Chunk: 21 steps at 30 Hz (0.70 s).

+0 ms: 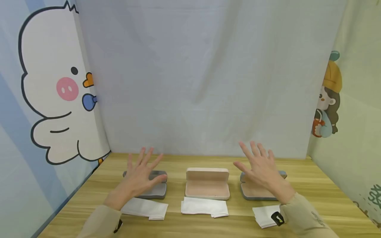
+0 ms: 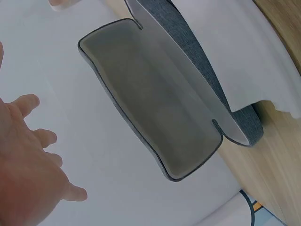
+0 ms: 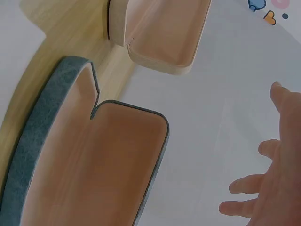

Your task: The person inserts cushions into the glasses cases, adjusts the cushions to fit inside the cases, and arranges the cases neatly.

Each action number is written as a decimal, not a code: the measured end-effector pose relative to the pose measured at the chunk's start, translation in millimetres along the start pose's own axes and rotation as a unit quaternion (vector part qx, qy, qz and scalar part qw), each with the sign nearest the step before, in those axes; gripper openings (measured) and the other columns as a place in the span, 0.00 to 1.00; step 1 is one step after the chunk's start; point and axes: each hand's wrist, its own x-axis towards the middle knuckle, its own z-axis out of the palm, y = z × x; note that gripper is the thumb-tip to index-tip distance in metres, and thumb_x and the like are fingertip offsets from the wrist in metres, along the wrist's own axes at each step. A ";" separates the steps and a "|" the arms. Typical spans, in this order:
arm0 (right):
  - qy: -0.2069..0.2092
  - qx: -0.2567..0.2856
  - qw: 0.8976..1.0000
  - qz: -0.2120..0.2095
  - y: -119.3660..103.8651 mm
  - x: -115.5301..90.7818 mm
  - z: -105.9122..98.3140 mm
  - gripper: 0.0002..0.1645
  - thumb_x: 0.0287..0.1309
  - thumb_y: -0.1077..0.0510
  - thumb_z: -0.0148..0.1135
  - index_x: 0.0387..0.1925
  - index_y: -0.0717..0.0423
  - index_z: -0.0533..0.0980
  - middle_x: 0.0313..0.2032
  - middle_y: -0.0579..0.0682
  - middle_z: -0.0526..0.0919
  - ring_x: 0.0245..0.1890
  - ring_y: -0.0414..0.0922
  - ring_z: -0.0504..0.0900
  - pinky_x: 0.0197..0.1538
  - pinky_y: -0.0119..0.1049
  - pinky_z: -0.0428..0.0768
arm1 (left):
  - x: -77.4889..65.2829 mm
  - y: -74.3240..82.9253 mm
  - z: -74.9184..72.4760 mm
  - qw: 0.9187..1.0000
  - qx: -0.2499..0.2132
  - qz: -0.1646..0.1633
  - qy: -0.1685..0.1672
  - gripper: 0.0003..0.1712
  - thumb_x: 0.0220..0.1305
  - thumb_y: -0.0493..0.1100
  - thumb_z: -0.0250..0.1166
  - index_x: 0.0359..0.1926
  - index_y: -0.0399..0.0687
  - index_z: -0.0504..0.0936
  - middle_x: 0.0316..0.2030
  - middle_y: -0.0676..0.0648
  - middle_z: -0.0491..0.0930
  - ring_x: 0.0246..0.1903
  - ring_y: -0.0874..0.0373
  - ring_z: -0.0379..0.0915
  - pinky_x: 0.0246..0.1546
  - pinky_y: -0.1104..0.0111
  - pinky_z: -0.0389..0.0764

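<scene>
We see a softly creased pale grey curtain [image 1: 190,76] filling the top centre of the head view. Along the left edge, we find a blue-and-white wall hanging [image 1: 15,178] printed with a white cartoon bird [image 1: 49,56]; along the right, a pale green hanging [image 1: 357,148] with a yellow-capped cartoon figure [image 1: 331,99]. A wood-grained tabletop [image 1: 175,228] spans the bottom.

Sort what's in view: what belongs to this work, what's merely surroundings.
Likely part of the work:
grey-lined grey oblong case
pink-lined cream oblong case
peach-lined blue-grey oblong case
three folded white cloths

Likely just surroundings:
pale fabric backdrop
white cartoon bird print
orange-hatted cartoon figure print
</scene>
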 end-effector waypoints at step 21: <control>-0.010 0.022 0.999 -0.022 -26.6 10.5 10.6 0.46 0.63 0.30 0.49 0.75 0.44 0.51 0.71 0.66 0.57 0.70 0.67 0.58 0.65 0.71 0.58 | -11.7 -14.8 -4.7 1.000 -0.027 -0.004 0.013 0.42 0.63 0.69 0.54 0.74 0.63 0.56 0.76 0.40 0.43 0.75 0.37 0.33 0.64 0.27 0.30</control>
